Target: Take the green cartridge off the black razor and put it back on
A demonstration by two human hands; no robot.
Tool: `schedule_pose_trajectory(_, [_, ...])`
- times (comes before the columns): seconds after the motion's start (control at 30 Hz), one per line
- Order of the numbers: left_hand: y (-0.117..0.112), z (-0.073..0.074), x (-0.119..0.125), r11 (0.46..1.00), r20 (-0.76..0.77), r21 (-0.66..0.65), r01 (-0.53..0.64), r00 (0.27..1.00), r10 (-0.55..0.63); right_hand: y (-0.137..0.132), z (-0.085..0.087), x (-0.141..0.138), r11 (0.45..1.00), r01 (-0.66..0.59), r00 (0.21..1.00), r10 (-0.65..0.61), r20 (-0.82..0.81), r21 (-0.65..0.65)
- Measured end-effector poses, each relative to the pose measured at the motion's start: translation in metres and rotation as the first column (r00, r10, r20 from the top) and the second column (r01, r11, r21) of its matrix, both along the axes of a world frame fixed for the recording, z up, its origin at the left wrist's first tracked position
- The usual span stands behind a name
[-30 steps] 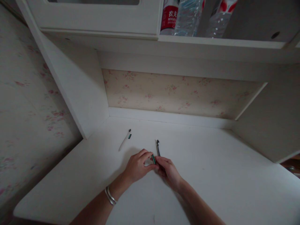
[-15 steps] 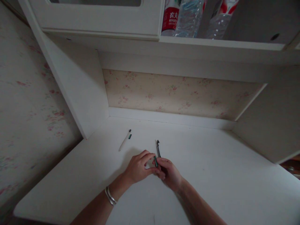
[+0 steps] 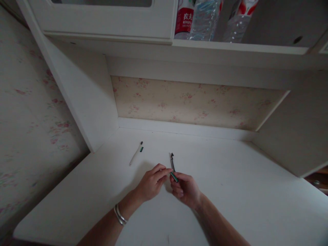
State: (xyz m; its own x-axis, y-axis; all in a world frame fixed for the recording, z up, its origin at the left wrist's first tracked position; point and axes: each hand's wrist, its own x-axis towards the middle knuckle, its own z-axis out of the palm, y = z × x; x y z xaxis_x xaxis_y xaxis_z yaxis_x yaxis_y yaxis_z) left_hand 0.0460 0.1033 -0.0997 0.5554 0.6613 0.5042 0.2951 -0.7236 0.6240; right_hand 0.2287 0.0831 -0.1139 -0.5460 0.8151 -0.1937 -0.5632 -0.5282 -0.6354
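Over the white desk [image 3: 230,191], my right hand [image 3: 186,188] pinches a small dark green pen part [image 3: 174,177] between thumb and fingers. My left hand [image 3: 152,181], with silver bangles on its wrist, has its fingers curled, and its fingertips meet the same part's left end. Just beyond the hands a thin black clip piece [image 3: 173,160] lies on the desk. Farther left lies a white pen barrel [image 3: 135,156] with a tiny green bit [image 3: 141,149] beside its tip.
A white side panel [image 3: 84,99] walls the desk on the left and another panel [image 3: 294,133] on the right. Floral wallpaper backs the niche. Overhead, a shelf holds several water bottles [image 3: 202,17] beside a cabinet door [image 3: 102,17].
The green part has turned from nearly upright to slanting down to the right. My right hand has shifted slightly right and my left fingers have stretched toward the part.
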Motion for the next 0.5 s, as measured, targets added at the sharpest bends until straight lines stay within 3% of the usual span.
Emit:
schedule_pose_trajectory(0.23, [0.0015,-0.0038,0.0000,0.998,0.033,0.066,0.020,0.999,-0.022,-0.0001,0.0003,0.0031,0.989,-0.142,0.985,0.138,-0.099,-0.035])
schedule_pose_trajectory(0.5, [0.0012,-0.0020,0.0013,0.992,0.066,0.124,0.017,0.998,-0.025,-0.0003,-0.0005,0.0042,0.985,-0.169,0.981,0.163,-0.102,-0.046])
